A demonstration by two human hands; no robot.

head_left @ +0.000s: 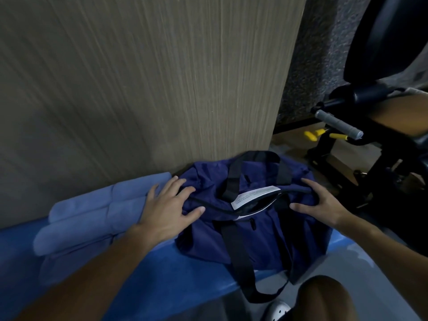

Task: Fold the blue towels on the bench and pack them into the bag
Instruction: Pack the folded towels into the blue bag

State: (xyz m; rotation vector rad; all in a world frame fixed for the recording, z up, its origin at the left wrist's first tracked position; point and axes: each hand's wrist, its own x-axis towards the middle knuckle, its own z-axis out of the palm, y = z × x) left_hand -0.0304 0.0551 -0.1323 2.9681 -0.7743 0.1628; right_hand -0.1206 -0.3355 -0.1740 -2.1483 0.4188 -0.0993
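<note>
My left hand (170, 210) lay flat, fingers spread wide, on the left end of the dark navy nylon duffel bag (266, 235). My right hand (324, 205) arched over its right end, and whether it pinched cloth I could not tell. Between them ran the zip mouth (257, 208), partly open, left to right. The folded pale blue towels (92, 218) lay on the blue padded bench (162, 274) just left of my left hand, long axes pointing toward the bag, so that hand was nearer them.

Things counted on the bench (139, 274)
One navy duffel bag (266, 239), two black straps (234, 181), one white label (254, 196), one left hand (166, 212) and one right hand (324, 205) are seen; the number of light-blue towels (92, 218) cannot be told.
</note>
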